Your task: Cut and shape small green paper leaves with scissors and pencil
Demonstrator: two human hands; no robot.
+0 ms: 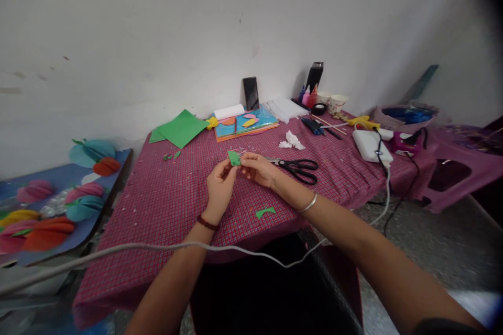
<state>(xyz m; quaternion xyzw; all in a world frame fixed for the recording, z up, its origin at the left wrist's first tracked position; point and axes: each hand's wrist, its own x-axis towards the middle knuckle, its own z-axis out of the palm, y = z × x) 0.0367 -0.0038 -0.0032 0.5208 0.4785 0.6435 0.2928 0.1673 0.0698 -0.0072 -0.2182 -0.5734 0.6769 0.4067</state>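
Left hand (219, 184): forearm reaching forward over the checked tablecloth (165, 204), red bead bracelet at wrist, fingertips pinched on small green paper cutout (234, 157). Right hand (257, 168): arm angled in from the right, silver bangle at wrist, thumb and fingers pinching the same cutout's right edge. Cutout held just above the cloth, mid-table. Black scissors (301, 168) just right of the hands; green paper scrap (265, 212) near the table edge
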